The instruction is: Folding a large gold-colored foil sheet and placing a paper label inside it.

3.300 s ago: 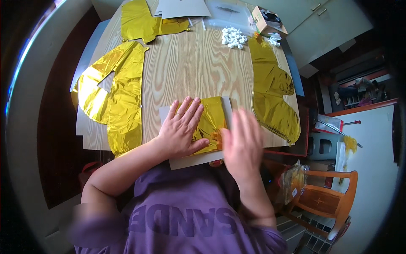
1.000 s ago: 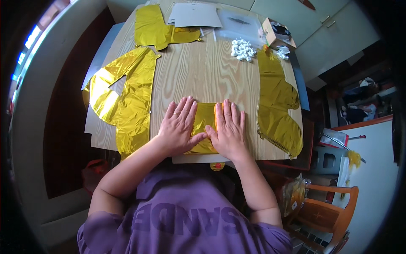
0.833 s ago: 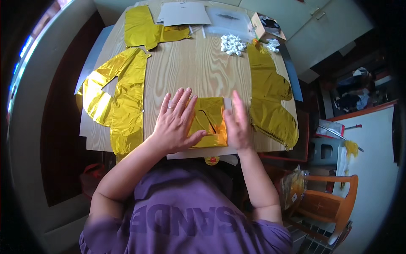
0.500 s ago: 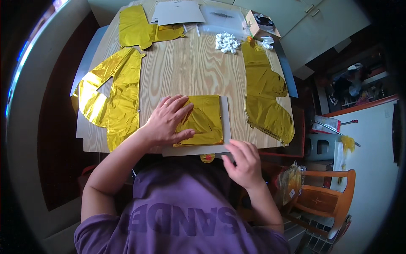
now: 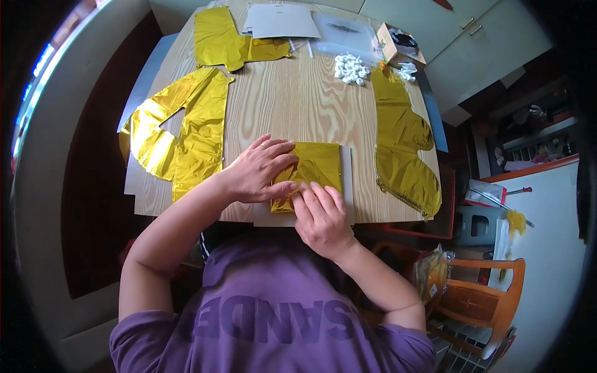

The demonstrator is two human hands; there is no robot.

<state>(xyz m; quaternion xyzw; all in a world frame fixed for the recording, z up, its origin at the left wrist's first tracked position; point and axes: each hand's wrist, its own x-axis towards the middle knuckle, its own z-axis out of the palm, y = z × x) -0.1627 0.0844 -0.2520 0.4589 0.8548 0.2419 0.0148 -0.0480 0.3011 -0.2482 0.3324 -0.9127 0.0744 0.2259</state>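
A gold foil balloon folded into a flat rectangle lies on a pale card by the table's near edge. My left hand rests open across its left side, fingers spread over the foil. On the near part of the foil lie the stretched fingers of my right hand, close to my left thumb. The fingertips overlap the foil there, and what lies under them is hidden. Flat gold foil balloons are spread around: one on the left, one at the far left and one on the right.
At the back of the wooden table are white cards, clear plastic sheets, a pile of small white pieces and a wooden box with dark contents. A wooden chair stands at the right.
My right hand has moved from beside the card's near right corner onto the foil. My left hand stays on the foil. The round gold piece at the near edge no longer shows. The whole view has shifted slightly.
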